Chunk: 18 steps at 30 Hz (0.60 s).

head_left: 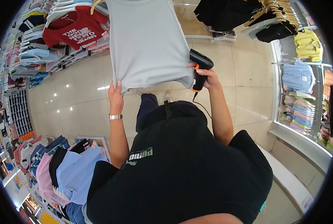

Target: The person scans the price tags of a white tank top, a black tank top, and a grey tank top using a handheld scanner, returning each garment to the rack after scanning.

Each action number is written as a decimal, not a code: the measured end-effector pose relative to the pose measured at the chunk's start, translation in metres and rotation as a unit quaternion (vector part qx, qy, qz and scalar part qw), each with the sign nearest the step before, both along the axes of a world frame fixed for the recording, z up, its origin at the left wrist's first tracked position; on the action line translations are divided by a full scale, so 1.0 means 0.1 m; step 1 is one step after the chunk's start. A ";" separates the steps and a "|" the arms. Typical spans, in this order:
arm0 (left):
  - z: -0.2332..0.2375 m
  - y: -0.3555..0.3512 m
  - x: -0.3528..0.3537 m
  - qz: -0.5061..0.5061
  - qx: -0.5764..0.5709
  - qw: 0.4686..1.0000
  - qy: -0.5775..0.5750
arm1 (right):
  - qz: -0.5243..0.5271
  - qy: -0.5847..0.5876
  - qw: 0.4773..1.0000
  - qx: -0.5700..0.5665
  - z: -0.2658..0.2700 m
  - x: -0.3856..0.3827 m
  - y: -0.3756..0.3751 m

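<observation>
While the grey shirt (pixel 148 41) hangs spread in front of the person, the left hand (pixel 116 98) pinches its lower corner. The right hand (pixel 210 78) is closed around the grip of a black scanner (pixel 200 69), right at the hem's other corner. Both forearms reach forward, wrists raised. The step looks like readying the shirt for scanning. The next move calls for finding a tag and aiming the scanner at it.

Light: bright, even
Glare: spots on floor (pixel 67 108) left of left hand (pixel 116 98) (tiles shine)
Edges: fisheye-curved, black corners
</observation>
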<state>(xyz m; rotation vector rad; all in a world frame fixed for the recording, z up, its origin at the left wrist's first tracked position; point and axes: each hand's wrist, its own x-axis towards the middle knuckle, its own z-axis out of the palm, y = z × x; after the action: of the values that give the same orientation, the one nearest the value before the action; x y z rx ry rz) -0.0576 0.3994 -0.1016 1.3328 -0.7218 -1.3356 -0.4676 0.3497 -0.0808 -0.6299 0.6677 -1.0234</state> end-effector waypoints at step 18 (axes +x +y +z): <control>-0.07 -0.57 0.15 -0.130 -0.012 0.984 0.123 | 0.064 0.049 0.992 -0.096 0.14 0.03 -0.43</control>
<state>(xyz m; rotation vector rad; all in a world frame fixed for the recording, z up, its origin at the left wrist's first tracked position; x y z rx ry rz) -0.0426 0.3424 -0.1083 1.0543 -0.7547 -1.6606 -0.4646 0.3071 -0.0671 -0.8835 0.6098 -0.9483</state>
